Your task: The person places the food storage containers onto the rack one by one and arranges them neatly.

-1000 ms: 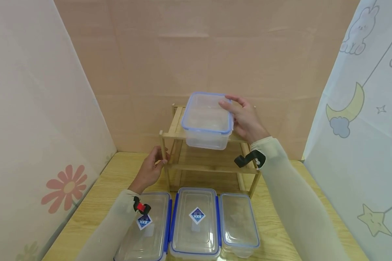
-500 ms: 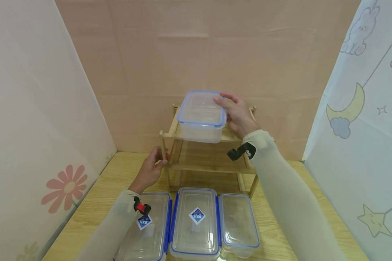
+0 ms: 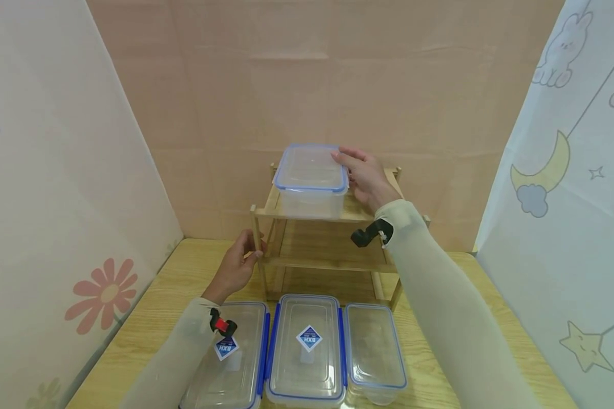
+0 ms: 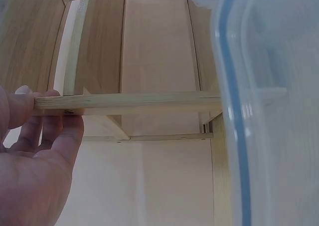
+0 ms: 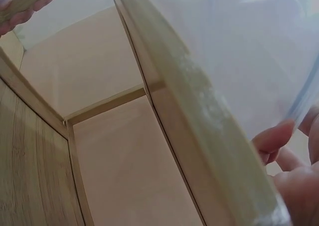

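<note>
A clear food container (image 3: 311, 167) with a pale blue rim sits at the top shelf of a wooden rack (image 3: 332, 264), towards its left side; whether its base fully rests there I cannot tell. My right hand (image 3: 365, 177) grips its right side, thumb over the lid's edge and fingers along the side wall. In the right wrist view the container's clear wall (image 5: 249, 46) shows behind the shelf's front rail. My left hand (image 3: 239, 264) holds the rack's front left post, thumb and fingers around the wood (image 4: 124, 102) in the left wrist view.
Before the rack, three lidded containers lie side by side on the wooden table (image 3: 435, 335): a left one (image 3: 235, 369) partly under the left sleeve, a middle one (image 3: 307, 369) and a smaller right one (image 3: 373, 346). Cloth walls (image 3: 307, 74) enclose the back and sides.
My right hand has moved the container left and back, and lowered it onto or close to the top shelf. My left hand has stayed on the post.
</note>
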Demonstrator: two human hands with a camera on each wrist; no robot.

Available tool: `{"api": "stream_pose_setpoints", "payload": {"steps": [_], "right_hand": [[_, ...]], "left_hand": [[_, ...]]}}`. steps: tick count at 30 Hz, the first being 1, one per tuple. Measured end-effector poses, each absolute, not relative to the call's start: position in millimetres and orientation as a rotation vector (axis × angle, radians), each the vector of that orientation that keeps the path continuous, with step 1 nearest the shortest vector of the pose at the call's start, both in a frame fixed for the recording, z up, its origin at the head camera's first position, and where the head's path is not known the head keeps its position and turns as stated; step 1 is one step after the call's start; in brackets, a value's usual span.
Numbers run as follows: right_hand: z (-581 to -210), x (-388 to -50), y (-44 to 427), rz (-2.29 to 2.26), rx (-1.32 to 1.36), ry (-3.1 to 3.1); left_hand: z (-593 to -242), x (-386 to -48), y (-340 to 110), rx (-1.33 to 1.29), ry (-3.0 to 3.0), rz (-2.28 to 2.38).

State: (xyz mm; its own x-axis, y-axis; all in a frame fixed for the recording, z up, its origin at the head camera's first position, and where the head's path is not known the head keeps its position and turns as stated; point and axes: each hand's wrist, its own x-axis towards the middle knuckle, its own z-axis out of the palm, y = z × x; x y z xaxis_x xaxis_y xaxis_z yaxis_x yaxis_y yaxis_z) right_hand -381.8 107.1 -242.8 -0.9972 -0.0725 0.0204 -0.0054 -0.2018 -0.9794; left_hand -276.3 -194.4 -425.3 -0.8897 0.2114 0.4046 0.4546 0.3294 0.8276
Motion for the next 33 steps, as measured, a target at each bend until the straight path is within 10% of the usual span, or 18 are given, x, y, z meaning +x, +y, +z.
{"api": "stream_pose_setpoints", "payload": {"steps": [33], "right_hand": [[-233,-361,124,-2.227,-0.161,2.012]], "left_hand": [[-426,-274,-194,-0.575,-2.374,-1.571]]}}
